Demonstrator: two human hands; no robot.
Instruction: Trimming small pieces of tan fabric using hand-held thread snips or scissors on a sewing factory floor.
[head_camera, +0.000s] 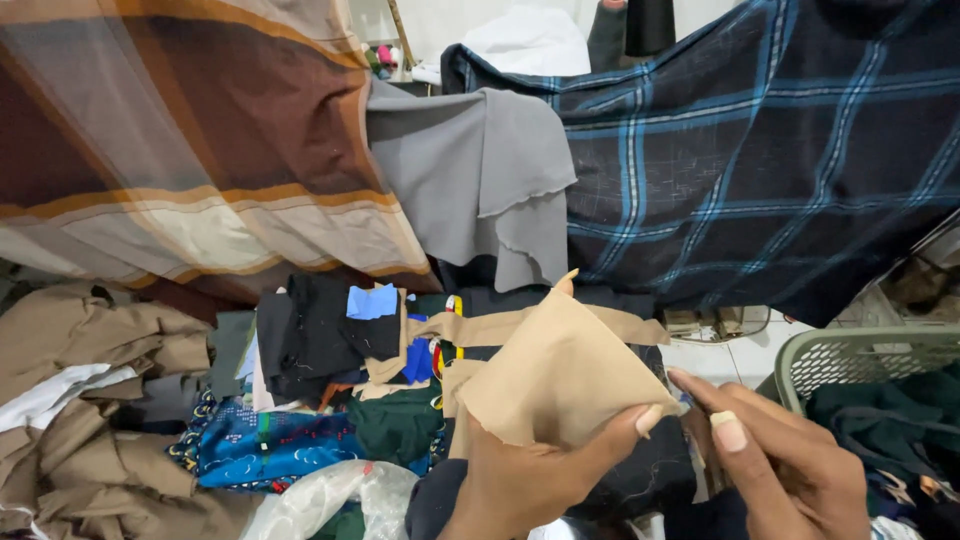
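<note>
The left hand (530, 475) pinches the lower edge of a tan cloth piece (555, 375) between thumb and fingers, lifting it off the heap so it hangs open. The right hand (775, 455) sits just beside that pinch, fingers extended and seemingly touching the cloth's corner. Beyond both hands lies a pile of scraps (320, 400); right of them, a grey-green basket (860, 355).

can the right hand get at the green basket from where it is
Probably yes: the right hand sits just left of the green basket, with nothing between them; only its fingertips touch the tan cloth, which the left hand holds.
</note>
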